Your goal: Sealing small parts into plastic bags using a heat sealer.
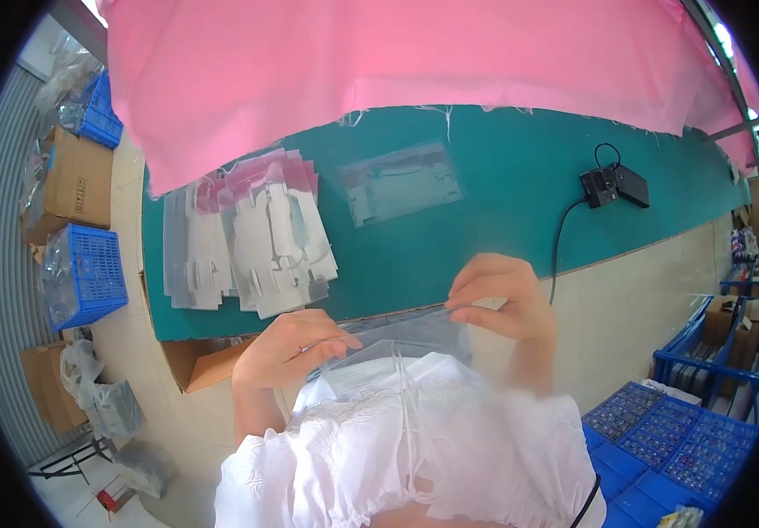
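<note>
Between my hands, just off the table's near edge, a clear plastic sheet (pixel 410 329) is stretched close to my white top. My left hand (pixel 296 346) pinches its left side between thumb and fingers. At the opposite side, my right hand (pixel 504 304) grips the sheet with thumb and forefinger, slightly higher than the left. Overlapping piles of flat die-cut plastic pieces (pixel 278 242), whitish and clear, lie on the table beyond my left hand. A single flat clear plastic piece (pixel 401 185) with cut-outs rests on the table farther off, between the two hands.
The green table (pixel 520 202) spans the middle, with a pink cloth (pixel 414 53) hanging over its far side. A black adapter box (pixel 630 187) with a cable sits at the right. Blue crates (pixel 93 273) and cardboard boxes (pixel 80 180) stand left; blue trays (pixel 661 440) of small items lie lower right.
</note>
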The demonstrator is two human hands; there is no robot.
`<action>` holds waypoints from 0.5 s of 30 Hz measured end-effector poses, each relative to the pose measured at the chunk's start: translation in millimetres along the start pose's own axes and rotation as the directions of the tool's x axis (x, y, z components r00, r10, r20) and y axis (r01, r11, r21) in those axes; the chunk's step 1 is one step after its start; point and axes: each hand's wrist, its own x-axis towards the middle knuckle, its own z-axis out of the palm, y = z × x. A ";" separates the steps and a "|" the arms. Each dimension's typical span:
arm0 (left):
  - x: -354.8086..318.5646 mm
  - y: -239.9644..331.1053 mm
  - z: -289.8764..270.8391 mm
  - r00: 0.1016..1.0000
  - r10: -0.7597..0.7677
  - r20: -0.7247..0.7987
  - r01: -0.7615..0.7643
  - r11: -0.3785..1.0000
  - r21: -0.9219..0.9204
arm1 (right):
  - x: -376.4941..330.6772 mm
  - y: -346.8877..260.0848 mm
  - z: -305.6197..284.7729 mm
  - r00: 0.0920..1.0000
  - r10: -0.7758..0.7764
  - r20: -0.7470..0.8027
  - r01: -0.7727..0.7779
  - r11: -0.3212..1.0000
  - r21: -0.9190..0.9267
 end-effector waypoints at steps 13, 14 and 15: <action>40.3 54.0 -18.5 0.987 0.025 -0.156 -0.008 0.994 0.107 | 8.1 -10.4 -33.8 0.971 0.226 -0.074 -0.198 0.941 0.274; 46.7 57.4 -20.4 0.983 0.040 -0.180 -0.024 0.996 0.085 | 12.2 -10.1 -42.4 0.980 0.183 -0.074 -0.167 0.969 0.184; 53.3 58.9 -20.8 0.983 0.046 -0.177 -0.030 0.995 0.092 | 16.8 -8.5 -50.4 0.988 0.141 -0.069 -0.134 0.987 0.093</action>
